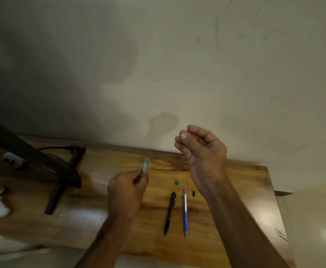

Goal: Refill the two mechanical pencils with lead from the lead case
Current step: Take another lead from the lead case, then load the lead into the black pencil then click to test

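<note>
Brown wooden tabletop (235,182) lay under your arms | your right hand (204,149) was raised, thumb pressed to curled fingertips, contents too fine to tell | your left hand (126,192) pinched the slim teal plastic lead case (145,165) upright | black mechanical pencil (170,213) and blue-and-silver mechanical pencil (185,213) lay side by side, not touching | small teal cap (176,183) sat just beyond them.

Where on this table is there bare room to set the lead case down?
Bare wood between the black stand and the left hand, and right of the blue pencil. Crowded around the teal cap above the black pencil.
</note>
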